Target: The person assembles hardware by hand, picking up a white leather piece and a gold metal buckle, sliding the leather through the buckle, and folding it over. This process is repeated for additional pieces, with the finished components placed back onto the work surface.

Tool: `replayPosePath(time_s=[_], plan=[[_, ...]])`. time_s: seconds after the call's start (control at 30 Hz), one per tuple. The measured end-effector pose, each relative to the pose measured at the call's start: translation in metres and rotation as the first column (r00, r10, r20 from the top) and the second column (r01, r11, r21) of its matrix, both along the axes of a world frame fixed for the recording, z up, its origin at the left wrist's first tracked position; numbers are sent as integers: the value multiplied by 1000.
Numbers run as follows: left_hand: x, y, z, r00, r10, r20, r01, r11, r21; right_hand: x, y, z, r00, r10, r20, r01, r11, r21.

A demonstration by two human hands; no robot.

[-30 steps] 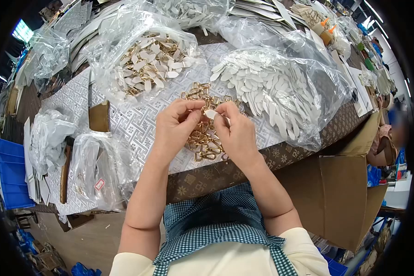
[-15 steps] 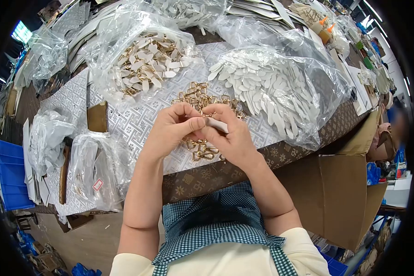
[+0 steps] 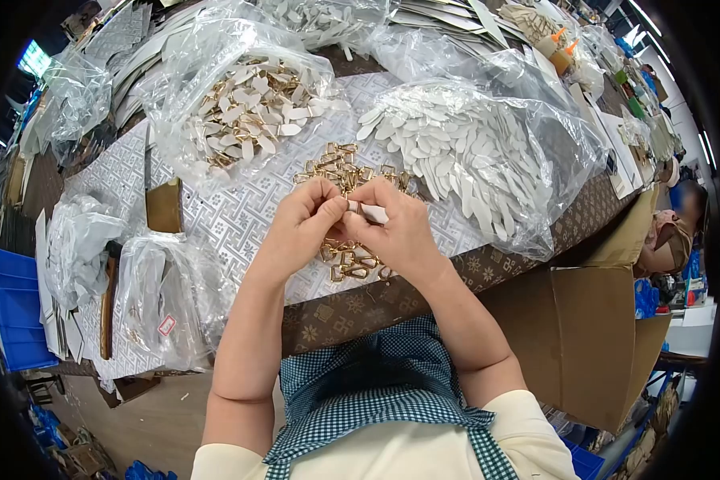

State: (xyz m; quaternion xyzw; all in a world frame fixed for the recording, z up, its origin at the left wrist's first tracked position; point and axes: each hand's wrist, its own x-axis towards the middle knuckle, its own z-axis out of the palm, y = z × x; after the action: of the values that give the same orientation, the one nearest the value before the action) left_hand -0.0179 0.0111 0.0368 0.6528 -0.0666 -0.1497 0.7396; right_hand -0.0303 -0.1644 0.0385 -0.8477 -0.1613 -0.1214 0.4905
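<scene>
A small white strip (image 3: pixel 374 214) with a rounded end is pinched between the fingertips of my right hand (image 3: pixel 404 236). My left hand (image 3: pixel 298 228) is closed too, its thumb and forefinger meeting the strip's other end; whatever sits inside that pinch is hidden. Both hands are together over a loose pile of gold metal clasps (image 3: pixel 338 164), and several more clasps (image 3: pixel 350 264) lie just below my fingers. Right of the pile, a heap of flat white strips (image 3: pixel 456 152) spills from an opened clear bag.
An open plastic bag at the upper left holds clasps with white strips attached (image 3: pixel 252 112). Bagged items (image 3: pixel 168 296), a wooden-handled tool (image 3: pixel 109 308) and a blue bin (image 3: pixel 20 308) are on the left. A cardboard box (image 3: pixel 572 328) stands at the right; another person (image 3: pixel 672 236) sits beyond.
The strip has turned slightly in my right fingers, showing more of its pale face. My hands stay together, with only small finger movements; the whole view has shifted a little.
</scene>
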Motion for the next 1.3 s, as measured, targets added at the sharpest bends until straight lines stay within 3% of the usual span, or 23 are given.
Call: replayPosePath(time_s=[0.03, 0.13, 0.23, 0.33, 0.4, 0.43, 0.5, 0.6, 0.63, 0.7, 0.77, 0.83, 0.93, 1.0, 1.1, 1.17, 1.2, 1.3], plan=[[0, 0, 1, 1000, 16, -11, -16, 999, -34, 0, -1, 1, 997, -15, -70, 13, 999, -38], [0, 2, 4, 996, 81, -35, -84, 993, -82, 5, 4, 1, 999, 9, -53, -14, 995, -96], [7, 6, 1, 975, 216, -45, -217, 976, -23, 21, 17, 5, 996, 61, -63, -57, 997, 55], [12, 12, -1, 797, 577, 179, -573, 816, -80, 56, 33, 24, 982, 149, -114, -136, 984, 113], [16, 23, 3, 724, 676, 140, -655, 737, -170, 89, 53, 32, 973, 202, -107, -183, 969, 167], [18, 30, 0, 705, 695, 141, -667, 717, -203, 98, 62, 32, 992, 123, -13, -122, 992, 16], [19, 32, -1, 718, 684, 130, -665, 729, -165, 108, 71, 29, 988, 50, 148, -12, 969, -248], [18, 28, 0, 753, 639, 157, -623, 769, -143, 91, 45, 29, 990, 113, 88, -99, 984, -148], [15, 25, 1, 760, 630, 158, -615, 777, -137, 84, 30, 24, 991, 102, 90, -81, 975, -209], [12, 21, 1, 775, 608, 170, -591, 794, -143, 60, -2, 24, 999, -44, -27, 37, 974, -225], [12, 19, -3, 801, 570, 185, -551, 822, -145, 44, -34, 19, 974, -221, -53, 204, 953, -225], [11, 18, -5, 811, 556, 183, -543, 831, -121, 43, -74, -1, 944, -329, -11, 307, 893, -330], [10, 12, -2, 829, 528, 185, -520, 849, -95, 35, -103, -8, 935, -318, 157, 354, 818, -453], [11, 10, -7, 839, 504, 203, -501, 863, -69, 30, -101, -5, 954, -266, 139, 298, 784, -545], [11, 9, -12, 853, 479, 208, -481, 876, -44, 29, -84, -6, 948, -273, 164, 318, 777, -544], [10, 7, -10, 855, 475, 210, -487, 873, 8, 30, -81, -9, 950, -298, 90, 300, 796, -525], [11, 7, -11, 852, 460, 252, -489, 870, 68, 30, -80, -12, 950, -308, 52, 290, 806, -517], [10, 10, -9, 855, 400, 331, -497, 815, 298, 30, -82, -20, 922, -309, 232, 386, 767, -512]])
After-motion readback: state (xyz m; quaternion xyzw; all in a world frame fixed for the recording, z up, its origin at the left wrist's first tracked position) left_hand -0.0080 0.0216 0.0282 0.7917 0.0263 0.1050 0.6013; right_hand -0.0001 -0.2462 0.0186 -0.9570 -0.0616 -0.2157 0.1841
